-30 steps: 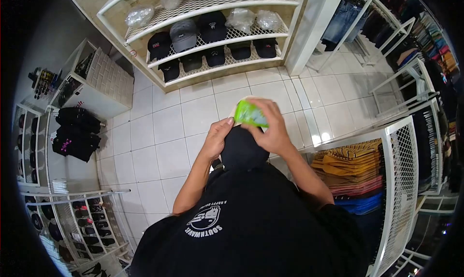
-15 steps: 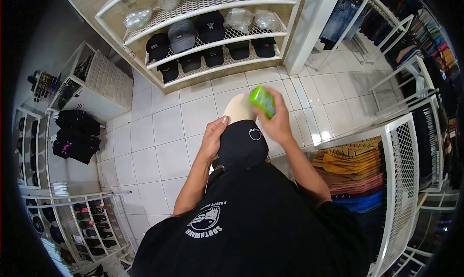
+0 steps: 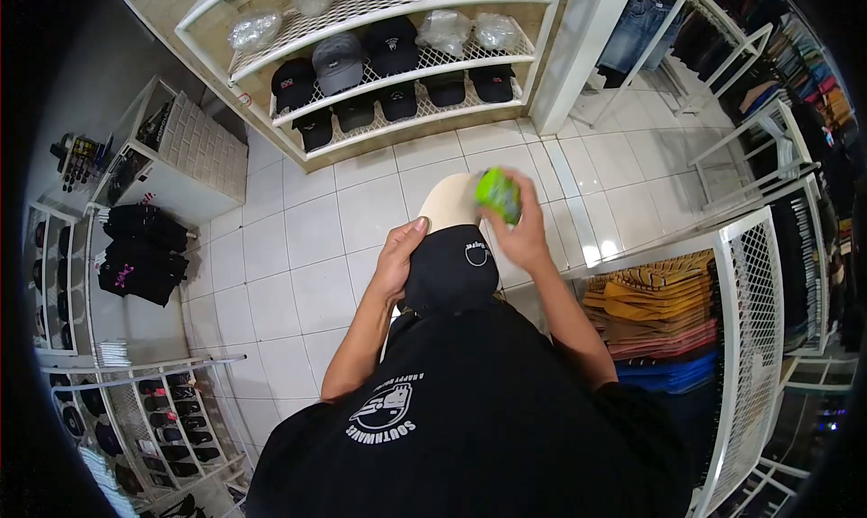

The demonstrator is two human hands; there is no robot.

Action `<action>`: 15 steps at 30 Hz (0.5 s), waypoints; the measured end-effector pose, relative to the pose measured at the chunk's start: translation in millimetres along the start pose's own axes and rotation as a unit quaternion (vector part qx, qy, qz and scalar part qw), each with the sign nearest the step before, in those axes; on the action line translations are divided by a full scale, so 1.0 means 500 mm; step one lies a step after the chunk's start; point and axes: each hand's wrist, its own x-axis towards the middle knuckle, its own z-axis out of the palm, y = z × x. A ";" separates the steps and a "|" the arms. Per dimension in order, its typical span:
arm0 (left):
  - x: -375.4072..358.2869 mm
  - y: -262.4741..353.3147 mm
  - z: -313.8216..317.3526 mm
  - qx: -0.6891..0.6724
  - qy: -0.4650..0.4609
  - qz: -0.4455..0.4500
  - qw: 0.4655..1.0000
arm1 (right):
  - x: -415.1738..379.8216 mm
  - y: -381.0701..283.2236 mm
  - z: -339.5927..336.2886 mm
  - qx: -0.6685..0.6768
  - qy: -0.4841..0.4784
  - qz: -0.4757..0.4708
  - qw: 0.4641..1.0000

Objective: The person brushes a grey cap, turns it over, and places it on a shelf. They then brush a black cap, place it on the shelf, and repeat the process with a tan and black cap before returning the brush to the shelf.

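A cap [image 3: 452, 274] with a black crown and a cream brim [image 3: 452, 202] is held in front of my chest, brim pointing away from me. White lettering and a round outline show on its crown. My left hand [image 3: 398, 258] is closed on the cap's left side, thumb on top where brim meets crown. In my right hand [image 3: 524, 224] is a bright green, palm-sized object [image 3: 497, 196], slightly blurred, overlapping the brim's right edge in this view. I cannot tell what kind of thing it is.
Ahead stands a white mesh shelf [image 3: 406, 107] with caps and clear plastic-wrapped bundles. A rack of folded clothes [image 3: 650, 310] is close on my right, within a white mesh frame [image 3: 754, 301]. Black garments [image 3: 140, 252] hang at left, above a rack of small goods [image 3: 172, 428]. The floor is white tile [image 3: 316, 247].
My right hand and the green object have shifted slightly right and down along the brim's edge. My left hand keeps its hold, and the cap has barely moved.
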 end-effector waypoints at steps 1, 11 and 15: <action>-0.001 -0.006 0.003 -0.002 0.000 0.001 1.000 | 0.010 0.015 0.004 0.034 0.032 0.084 0.995; 0.003 -0.014 -0.011 0.014 -0.002 0.002 1.000 | 0.003 0.043 -0.002 0.040 0.013 0.074 0.996; -0.012 -0.011 -0.011 -0.022 0.035 0.015 0.999 | -0.030 -0.021 -0.009 0.040 -0.014 0.033 0.999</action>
